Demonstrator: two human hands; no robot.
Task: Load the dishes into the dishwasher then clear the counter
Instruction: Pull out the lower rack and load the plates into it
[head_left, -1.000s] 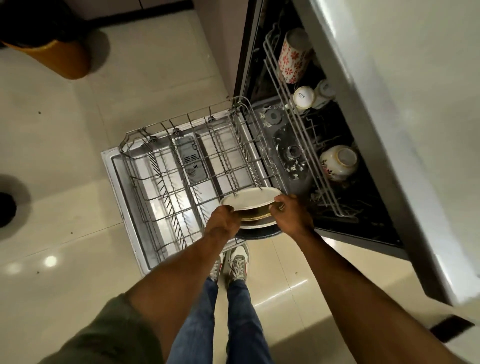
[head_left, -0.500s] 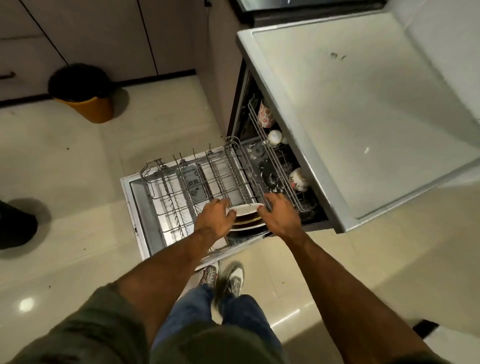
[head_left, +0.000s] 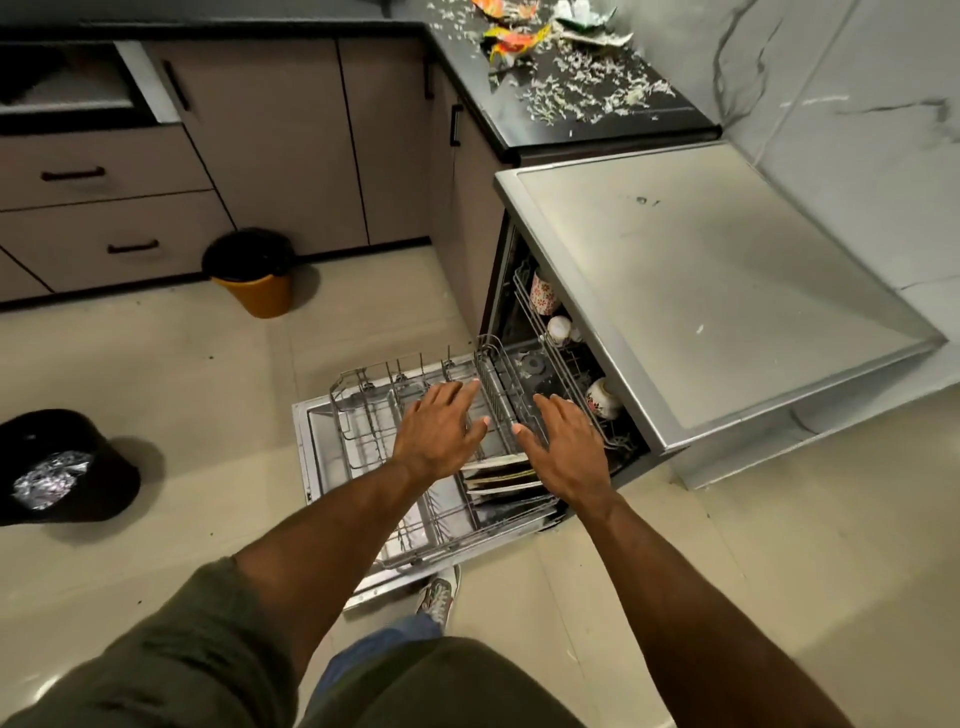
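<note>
A small stack of plates (head_left: 497, 475) lies in the pulled-out lower rack (head_left: 374, 415) of the open dishwasher (head_left: 675, 291). My left hand (head_left: 441, 431) hovers above the rack with straight spread fingers and holds nothing. My right hand (head_left: 563, 444) is beside it, also spread and empty, just above the plates' right side. A floral mug (head_left: 543, 293), a white cup (head_left: 560, 328) and a floral bowl (head_left: 601, 397) sit in the upper rack.
The black counter (head_left: 597, 117) at the back holds scattered food scraps and wrappers (head_left: 524, 36). An orange bin with a black liner (head_left: 254, 273) stands by the cabinets. A black bin with foil inside (head_left: 57, 467) is at the left. My shoe (head_left: 439, 597) is under the door's corner.
Both hands let go of the plates, which now rest in the lower rack. My fingers opened and lifted, and my head rose and pulled back, showing the counter.
</note>
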